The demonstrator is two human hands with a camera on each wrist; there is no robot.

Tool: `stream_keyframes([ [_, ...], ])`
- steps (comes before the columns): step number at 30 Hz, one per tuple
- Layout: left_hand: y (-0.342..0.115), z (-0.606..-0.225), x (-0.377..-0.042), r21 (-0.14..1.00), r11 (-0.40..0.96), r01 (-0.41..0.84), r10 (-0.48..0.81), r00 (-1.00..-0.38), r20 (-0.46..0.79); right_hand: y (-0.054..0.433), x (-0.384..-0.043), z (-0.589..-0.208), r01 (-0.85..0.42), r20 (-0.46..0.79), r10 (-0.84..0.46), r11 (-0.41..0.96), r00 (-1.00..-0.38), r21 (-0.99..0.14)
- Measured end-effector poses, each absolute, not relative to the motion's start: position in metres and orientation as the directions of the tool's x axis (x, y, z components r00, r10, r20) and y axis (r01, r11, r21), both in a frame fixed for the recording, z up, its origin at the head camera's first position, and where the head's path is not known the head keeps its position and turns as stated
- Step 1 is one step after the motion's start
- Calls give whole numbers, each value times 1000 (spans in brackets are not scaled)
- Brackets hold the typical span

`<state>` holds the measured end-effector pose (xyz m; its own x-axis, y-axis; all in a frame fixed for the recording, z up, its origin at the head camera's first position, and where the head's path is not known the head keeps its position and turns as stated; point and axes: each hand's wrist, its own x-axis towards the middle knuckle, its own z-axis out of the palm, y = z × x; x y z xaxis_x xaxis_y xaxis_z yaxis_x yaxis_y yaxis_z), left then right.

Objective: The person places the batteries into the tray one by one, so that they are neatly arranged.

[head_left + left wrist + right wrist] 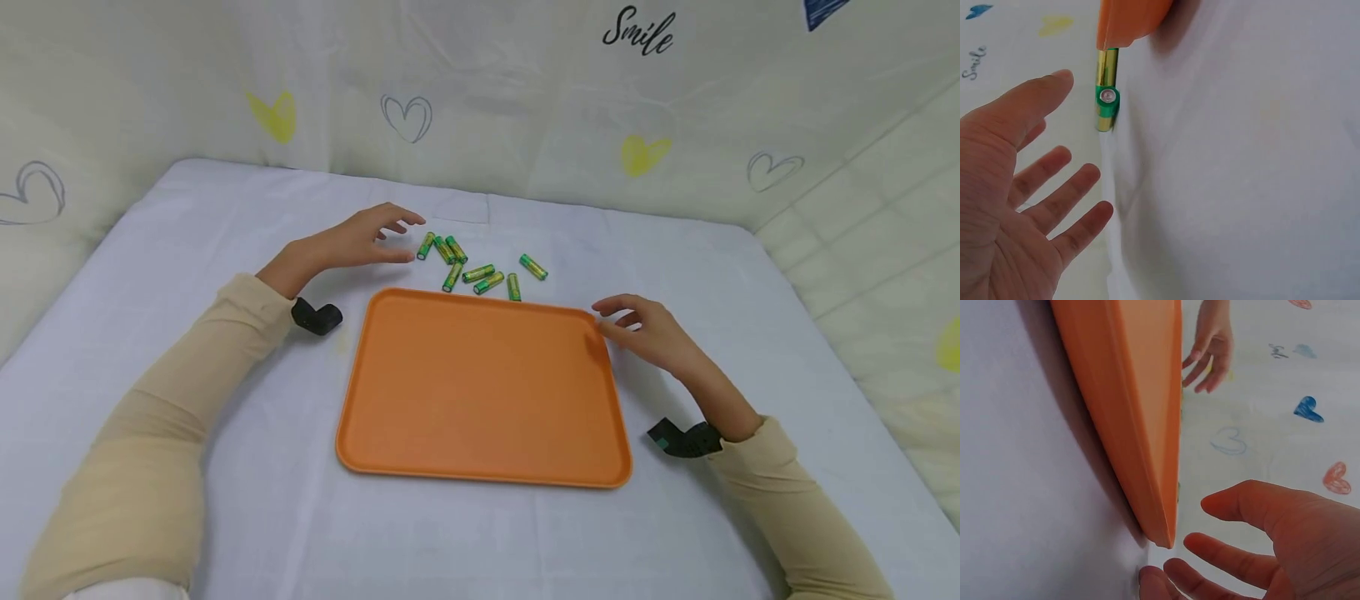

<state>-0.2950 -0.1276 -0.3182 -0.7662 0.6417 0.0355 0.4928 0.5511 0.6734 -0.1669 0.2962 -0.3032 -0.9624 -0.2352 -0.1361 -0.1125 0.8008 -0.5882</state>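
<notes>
Several green-and-yellow batteries point(478, 273) lie loose on the white cloth just beyond the far edge of an orange tray point(480, 392). My left hand point(360, 242) hovers at the left of the batteries, thumb and fingers spread apart, holding nothing. In the left wrist view, a battery point(1107, 97) shows past the fingertips, beside the tray's corner. My right hand point(645, 333) is at the tray's far right corner, fingers loosely bent with nothing in them. The right wrist view shows its thumb and fingers apart, close by the tray corner point(1163, 531).
One battery point(533, 267) lies apart, right of the others. A white cloth point(247, 500) covers the table, and a pale curtain point(525, 100) with hearts and lettering hangs behind it. Black wrist cameras point(317, 317) sit below both wrists.
</notes>
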Motion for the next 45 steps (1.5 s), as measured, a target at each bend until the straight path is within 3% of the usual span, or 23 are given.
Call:
stream_keyframes([
  [7, -124, -322, -304, 688, 550, 473, 644, -765, 11, 298, -166, -306, -44, -201, -266, 698, -943, -715],
  [18, -122, -329, -312, 703, 543, 460, 651, -759, -6, 308, -171, -314, -86, -163, -350, 600, -922, -796],
  [37, -115, -336, -318, 642, 547, 537, 697, -717, 7, 315, -174, -323, -50, -178, -360, 543, -916, -838],
  [45, -114, -338, -321, 618, 560, 552, 683, -730, 33, 315, -174, -323, -34, -180, -359, 516, -916, -856],
])
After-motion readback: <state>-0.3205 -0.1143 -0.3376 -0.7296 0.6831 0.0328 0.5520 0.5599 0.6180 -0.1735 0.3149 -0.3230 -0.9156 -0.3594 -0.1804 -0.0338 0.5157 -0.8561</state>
